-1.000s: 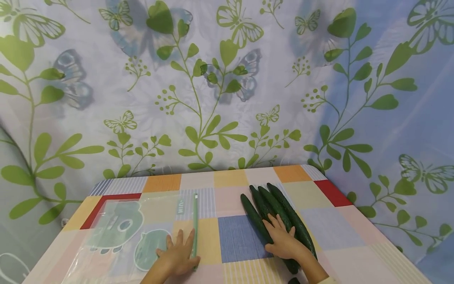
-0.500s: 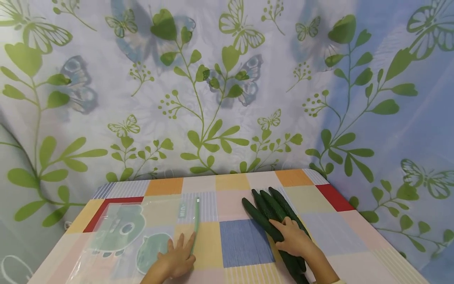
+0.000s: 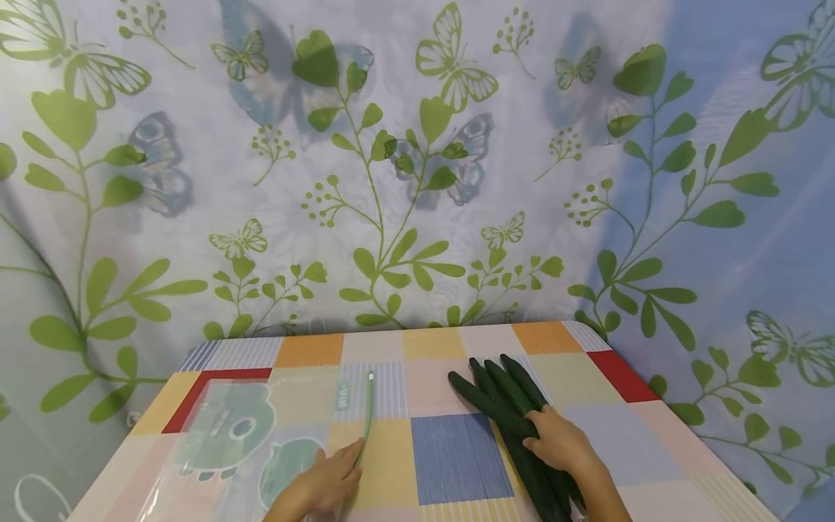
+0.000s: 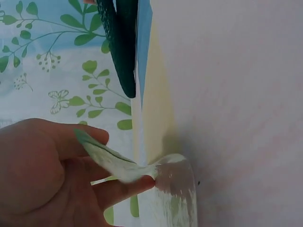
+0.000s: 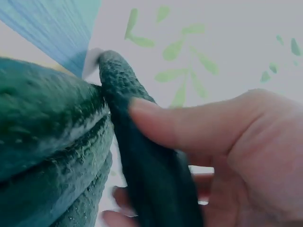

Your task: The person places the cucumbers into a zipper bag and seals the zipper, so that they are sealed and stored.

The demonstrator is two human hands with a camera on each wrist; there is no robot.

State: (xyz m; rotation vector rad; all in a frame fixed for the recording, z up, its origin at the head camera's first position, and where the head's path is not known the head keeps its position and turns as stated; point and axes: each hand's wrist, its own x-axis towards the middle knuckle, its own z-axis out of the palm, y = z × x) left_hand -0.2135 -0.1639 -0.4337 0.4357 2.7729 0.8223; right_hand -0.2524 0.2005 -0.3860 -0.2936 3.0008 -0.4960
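Observation:
A clear plastic bag (image 3: 300,399) with green cartoon prints lies at the left, a green strip (image 3: 370,399) along its right edge. My left hand (image 3: 322,482) holds that edge; in the left wrist view the green-lined film (image 4: 111,161) runs raised and bent between the fingers. To the right, several long dark green cucumbers lie bunched together. My right hand (image 3: 559,442) grips one cucumber (image 5: 147,161), thumb across its top and fingers beneath. In the head view this cucumber (image 3: 485,402) slants across the other cucumbers (image 3: 531,478), whose near ends are partly hidden by the hand.
A patchwork-patterned cloth (image 3: 457,464) covers the table. Behind and beside it hangs a curtain (image 3: 417,217) printed with leaves and butterflies, close to the table's far edge.
My right hand has gone from lying spread on the cucumbers to gripping one, now turned across the others. My left hand has curled in at the bag's edge, and the green strip has bent.

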